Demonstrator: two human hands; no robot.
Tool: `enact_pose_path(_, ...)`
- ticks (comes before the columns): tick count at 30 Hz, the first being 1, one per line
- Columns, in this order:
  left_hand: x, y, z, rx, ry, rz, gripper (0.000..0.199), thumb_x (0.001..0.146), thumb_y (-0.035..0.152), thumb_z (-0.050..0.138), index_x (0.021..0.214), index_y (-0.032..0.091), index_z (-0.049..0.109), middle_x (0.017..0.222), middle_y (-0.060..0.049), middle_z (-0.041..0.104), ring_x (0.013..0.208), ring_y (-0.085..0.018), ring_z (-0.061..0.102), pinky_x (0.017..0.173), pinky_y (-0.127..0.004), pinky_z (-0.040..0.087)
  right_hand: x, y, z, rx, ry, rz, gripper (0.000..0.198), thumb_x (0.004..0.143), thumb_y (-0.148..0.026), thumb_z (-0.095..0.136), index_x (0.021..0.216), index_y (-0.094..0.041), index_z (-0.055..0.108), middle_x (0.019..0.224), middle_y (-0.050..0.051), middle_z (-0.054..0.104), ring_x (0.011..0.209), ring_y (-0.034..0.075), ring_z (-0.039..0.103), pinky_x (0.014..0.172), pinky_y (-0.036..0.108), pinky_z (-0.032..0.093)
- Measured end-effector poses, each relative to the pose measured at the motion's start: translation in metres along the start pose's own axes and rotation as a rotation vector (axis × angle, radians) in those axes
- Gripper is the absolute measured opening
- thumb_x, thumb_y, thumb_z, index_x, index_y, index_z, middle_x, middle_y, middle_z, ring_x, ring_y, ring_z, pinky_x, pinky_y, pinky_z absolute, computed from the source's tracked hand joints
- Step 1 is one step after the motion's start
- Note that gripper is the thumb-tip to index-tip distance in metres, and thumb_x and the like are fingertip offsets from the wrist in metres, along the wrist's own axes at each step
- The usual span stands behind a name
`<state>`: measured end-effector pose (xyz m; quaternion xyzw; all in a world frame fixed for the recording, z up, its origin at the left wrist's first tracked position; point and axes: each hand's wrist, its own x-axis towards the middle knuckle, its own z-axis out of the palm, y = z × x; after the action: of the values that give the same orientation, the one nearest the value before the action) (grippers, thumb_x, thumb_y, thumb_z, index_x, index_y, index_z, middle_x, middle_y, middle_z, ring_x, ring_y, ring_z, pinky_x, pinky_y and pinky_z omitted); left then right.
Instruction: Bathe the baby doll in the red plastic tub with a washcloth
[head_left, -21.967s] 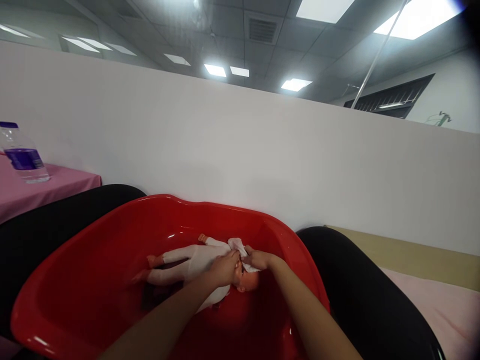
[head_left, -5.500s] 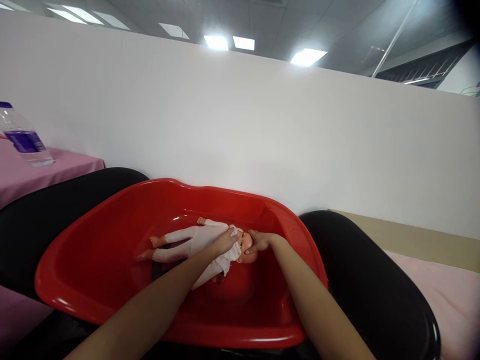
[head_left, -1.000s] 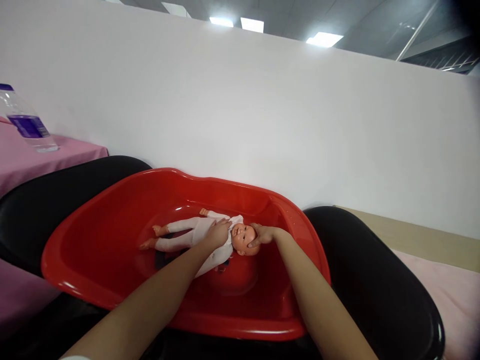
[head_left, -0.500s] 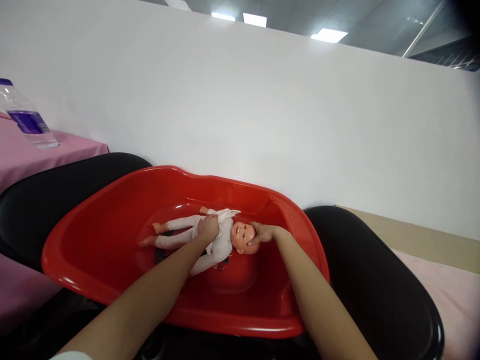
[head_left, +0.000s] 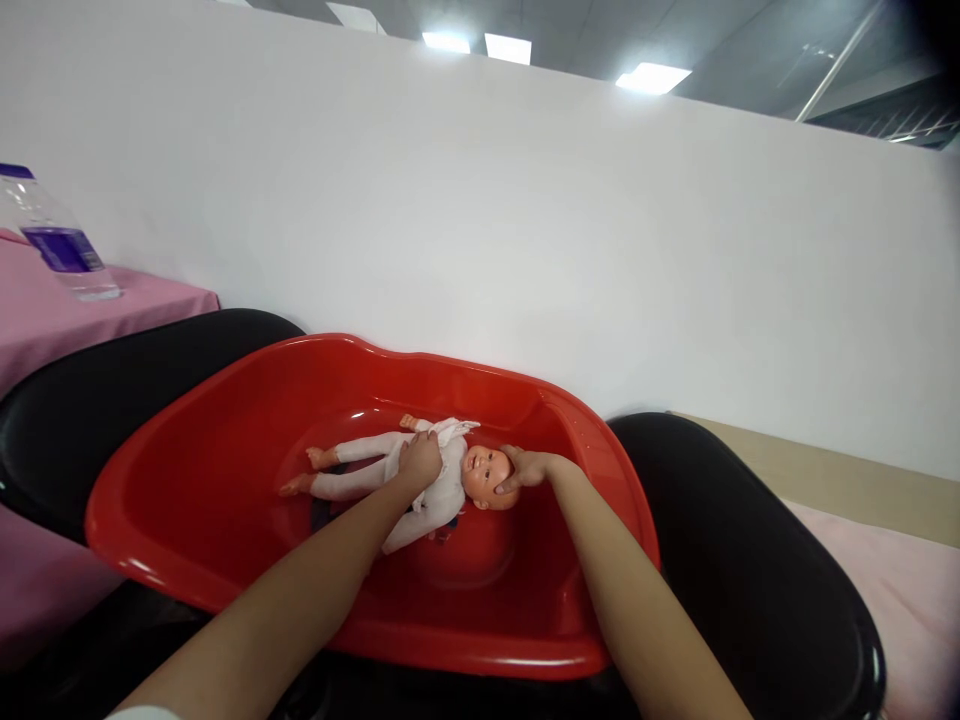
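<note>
The doll (head_left: 420, 478) lies on its back in the red tub (head_left: 187, 500), head to the right. The left hand (head_left: 420, 460) presses a white cloth (head_left: 448, 430) on its chest, grip curled over the cloth; the right hand (head_left: 525, 467) cups the head, fingers loosely open. The tub's rim rises close behind, with open floor toward the feet. A second ago the left hand sat nearer the neck.

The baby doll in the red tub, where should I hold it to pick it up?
The baby doll in white clothes lies face up along the red plastic tub. Probably best from above: one hand cupping its round head at the right end, where the right hand rests, the other around its soft middle.
</note>
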<state>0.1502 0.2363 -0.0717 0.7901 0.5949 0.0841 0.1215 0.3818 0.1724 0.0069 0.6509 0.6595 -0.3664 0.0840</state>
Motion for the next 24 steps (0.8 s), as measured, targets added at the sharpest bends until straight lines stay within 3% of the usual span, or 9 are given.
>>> enact_pose_path(24,-0.0017,0.0031,-0.0036,-0.013,-0.026,0.019,0.049,0.093,0.009,0.033,0.139,0.009,0.051,0.140,-0.021,0.056,0.132,-0.030,0.051,0.110,-0.049,0.038,-0.0026,-0.0005,-0.0002,-0.017,-0.003,-0.009,0.112,0.063,-0.057,0.082,0.153,-0.016,0.029,0.154,0.018,0.039,0.138,0.036,0.045,0.112,0.044,0.040)
